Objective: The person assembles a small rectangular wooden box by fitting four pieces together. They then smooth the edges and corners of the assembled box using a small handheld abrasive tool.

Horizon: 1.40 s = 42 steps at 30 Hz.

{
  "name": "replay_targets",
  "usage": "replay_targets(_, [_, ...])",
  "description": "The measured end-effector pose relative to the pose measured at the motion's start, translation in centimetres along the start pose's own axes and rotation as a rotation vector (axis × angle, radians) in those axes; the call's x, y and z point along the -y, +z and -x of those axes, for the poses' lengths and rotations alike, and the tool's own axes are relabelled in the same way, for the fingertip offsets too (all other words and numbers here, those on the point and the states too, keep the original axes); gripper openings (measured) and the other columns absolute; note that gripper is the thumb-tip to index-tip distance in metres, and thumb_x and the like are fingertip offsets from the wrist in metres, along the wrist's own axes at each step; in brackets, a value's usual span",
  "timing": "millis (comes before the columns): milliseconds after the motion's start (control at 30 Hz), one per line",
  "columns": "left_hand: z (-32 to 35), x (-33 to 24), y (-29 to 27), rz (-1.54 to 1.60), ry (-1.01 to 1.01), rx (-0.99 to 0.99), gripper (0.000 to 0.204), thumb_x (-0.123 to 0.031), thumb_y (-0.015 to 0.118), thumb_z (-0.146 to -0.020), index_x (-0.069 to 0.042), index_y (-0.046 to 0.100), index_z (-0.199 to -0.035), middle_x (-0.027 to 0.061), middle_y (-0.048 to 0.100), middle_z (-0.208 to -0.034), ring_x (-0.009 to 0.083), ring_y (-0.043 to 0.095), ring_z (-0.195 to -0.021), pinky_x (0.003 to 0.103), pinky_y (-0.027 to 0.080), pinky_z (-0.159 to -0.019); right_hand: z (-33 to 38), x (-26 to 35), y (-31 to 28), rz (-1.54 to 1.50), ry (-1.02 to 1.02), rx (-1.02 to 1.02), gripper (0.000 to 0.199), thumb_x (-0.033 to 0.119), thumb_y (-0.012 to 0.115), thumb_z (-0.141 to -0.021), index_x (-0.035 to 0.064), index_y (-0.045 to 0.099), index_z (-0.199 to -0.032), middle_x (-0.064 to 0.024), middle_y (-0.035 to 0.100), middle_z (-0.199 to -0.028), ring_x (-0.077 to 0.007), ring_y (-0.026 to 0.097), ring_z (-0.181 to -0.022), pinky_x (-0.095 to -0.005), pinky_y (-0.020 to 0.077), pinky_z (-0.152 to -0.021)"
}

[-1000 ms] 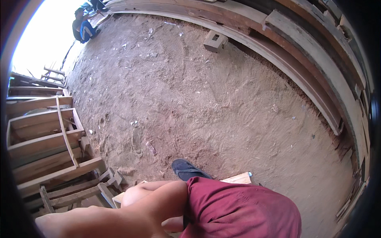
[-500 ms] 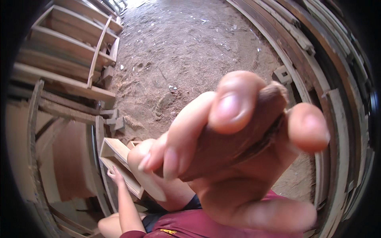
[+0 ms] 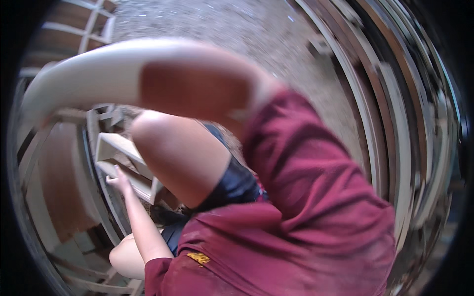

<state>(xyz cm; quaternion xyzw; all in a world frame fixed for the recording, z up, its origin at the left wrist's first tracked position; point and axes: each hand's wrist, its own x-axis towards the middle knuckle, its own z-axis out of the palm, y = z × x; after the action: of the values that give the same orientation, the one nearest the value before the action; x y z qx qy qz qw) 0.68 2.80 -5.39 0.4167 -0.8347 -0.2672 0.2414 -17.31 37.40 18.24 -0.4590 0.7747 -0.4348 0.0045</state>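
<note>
My left hand (image 3: 119,183) is at the side board of a small open wooden box (image 3: 124,146), its fingers bent over the board's edge. The box is pale, shallow and drawer-like, and stands beside my bare knee (image 3: 148,130). My right arm (image 3: 197,84) reaches across the upper part of the view toward the left, strongly smeared by motion. At its far end my right hand (image 3: 37,106) is a pale blur near the dark rim, and neither its fingers nor anything in them can be made out.
Long wooden boards (image 3: 390,113) are stacked along the right. Wooden frames with brown panels (image 3: 66,182) stand at the left, and a slatted frame (image 3: 91,24) at the upper left. Sandy ground (image 3: 207,22) with pale scraps lies ahead. A small block (image 3: 321,45) sits by the boards.
My right hand, close in front with a folded brown piece in its fingers, has swung far left to the rim. The view has shifted; my left hand stays at the box.
</note>
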Motion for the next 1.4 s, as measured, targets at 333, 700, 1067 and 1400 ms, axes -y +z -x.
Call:
replay_targets(333, [4.7, -3.8, -2.0, 0.152, -0.152, 0.073, 0.082, -0.047, 0.065, -0.092, 0.003, 0.027, -0.147, 0.0292, 0.045, -0.141, 0.0406, 0.055, -0.121, 0.049, 0.048, -0.100, 13.7, -3.2, 12.8, 0.109, 0.151, 0.684, 0.039, 0.029, 0.066, -0.085, -0.0041, 0.060, -0.104, -0.0154, 0.064, -0.089, -0.0221, 0.064, -0.067, -0.0348, 0.0515, -0.060])
replay_targets(700, [1.6, 0.6, -0.1, 0.159, -0.089, -0.083, 0.079, -0.044, 0.067, -0.091, 0.003, 0.031, -0.144, 0.0304, 0.046, -0.140, 0.0427, 0.052, -0.124, 0.048, 0.043, -0.105, -1.0, -0.6, 15.8, 0.184, -0.149, 0.552, 0.029, 0.021, 0.064, -0.085, -0.0044, 0.065, -0.100, -0.0173, 0.068, -0.086, -0.0265, 0.066, -0.068, -0.0390, 0.0530, -0.062])
replay_targets(1067, [1.4, -4.5, -0.9, 0.238, 0.140, -0.139, 0.069, -0.040, 0.069, -0.090, 0.001, 0.041, -0.139, 0.0286, 0.049, -0.138, 0.0422, 0.048, -0.129, 0.048, 0.038, -0.108, -11.0, -5.3, 17.9, 0.567, -0.331, 0.834, 0.022, 0.012, 0.062, -0.085, -0.0047, 0.070, -0.096, -0.0191, 0.071, -0.084, -0.0309, 0.068, -0.069, -0.0431, 0.0545, -0.064])
replay_targets(1400, [0.1, 8.3, 1.8, 0.302, -0.155, 0.058, 0.079, -0.048, 0.080, -0.078, 0.000, 0.045, -0.131, 0.0253, 0.061, -0.121, 0.0359, 0.061, -0.111, 0.043, 0.046, -0.097, -1.2, 0.3, 15.2, 0.265, 0.166, 0.729, 0.033, 0.033, 0.056, -0.098, 0.0013, 0.062, -0.104, -0.0121, 0.072, -0.096, -0.0251, 0.071, -0.080, -0.0457, 0.0580, -0.068])
